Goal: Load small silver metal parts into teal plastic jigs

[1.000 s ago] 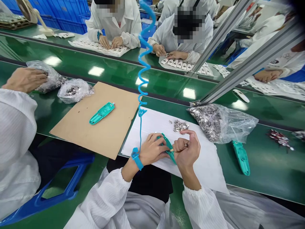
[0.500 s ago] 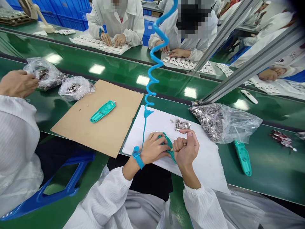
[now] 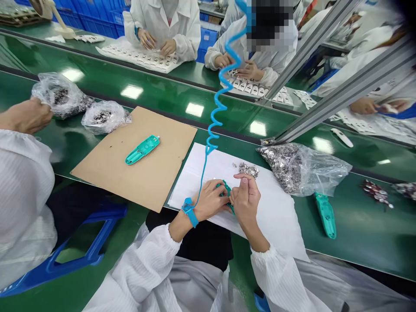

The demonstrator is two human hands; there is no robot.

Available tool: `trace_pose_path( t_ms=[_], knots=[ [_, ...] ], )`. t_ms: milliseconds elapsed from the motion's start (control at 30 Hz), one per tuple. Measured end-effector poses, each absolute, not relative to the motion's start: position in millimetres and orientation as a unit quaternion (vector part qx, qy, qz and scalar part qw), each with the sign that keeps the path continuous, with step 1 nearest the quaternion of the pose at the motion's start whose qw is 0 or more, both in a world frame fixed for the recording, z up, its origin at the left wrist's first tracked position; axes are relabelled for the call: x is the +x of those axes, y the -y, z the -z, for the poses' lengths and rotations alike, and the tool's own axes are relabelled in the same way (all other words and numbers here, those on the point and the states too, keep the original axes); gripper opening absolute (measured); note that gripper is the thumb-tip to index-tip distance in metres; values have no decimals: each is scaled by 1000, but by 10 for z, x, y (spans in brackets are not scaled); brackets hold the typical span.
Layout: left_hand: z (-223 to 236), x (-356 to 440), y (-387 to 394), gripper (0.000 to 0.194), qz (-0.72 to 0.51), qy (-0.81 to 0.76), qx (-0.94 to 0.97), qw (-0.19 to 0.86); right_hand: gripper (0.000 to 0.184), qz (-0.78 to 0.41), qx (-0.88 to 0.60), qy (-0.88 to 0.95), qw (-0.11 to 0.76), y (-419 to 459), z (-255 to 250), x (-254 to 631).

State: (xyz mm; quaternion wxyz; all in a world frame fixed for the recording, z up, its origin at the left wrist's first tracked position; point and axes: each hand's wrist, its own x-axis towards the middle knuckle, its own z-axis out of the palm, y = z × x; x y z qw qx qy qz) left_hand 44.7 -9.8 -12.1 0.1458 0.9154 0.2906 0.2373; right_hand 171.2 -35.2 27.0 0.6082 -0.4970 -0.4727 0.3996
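My left hand (image 3: 210, 202) wears a blue wrist strap (image 3: 190, 213) and grips a green plastic shell (image 3: 229, 187) low over a white sheet (image 3: 276, 216). Against the shell's right side, my right hand (image 3: 246, 200) has its fingers curled in; what they hold, if anything, is hidden. Both hands cover most of the shell. Just beyond my right hand lies a small pile of metal parts (image 3: 248, 169).
A blue coiled cord (image 3: 218, 106) hangs down to my strap. On the left, a brown board (image 3: 156, 173) bears another green shell (image 3: 142, 150), near a co-worker's hand (image 3: 27, 116). On the right are a bag of metal parts (image 3: 289, 169) and a green shell (image 3: 325, 216).
My right hand has turned and closed in nearer to my left fingers, covering more of the shell. The coiled cord has swung to the right in view.
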Motion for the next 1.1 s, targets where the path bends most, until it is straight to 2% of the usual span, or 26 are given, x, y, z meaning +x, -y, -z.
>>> trace_pose_path(
  t_ms=[133,233,400,733,1100],
  knots=[
    [72,414,108,28,-237,-294,912,160,28,-426,-488,449,615,345,-293,1717],
    [31,396,126,32,-240,-292,910,168,23,-435,-448,414,662,390,-449,1778],
    [18,414,141,61,-250,-298,906,169,20,-370,-425,375,736,569,-739,1999],
    [9,429,117,53,-230,-290,916,153,19,-368,-474,320,733,823,-334,2054],
    [-13,431,122,48,-221,-291,918,151,20,-368,-476,341,722,807,-260,1932]
  ],
)
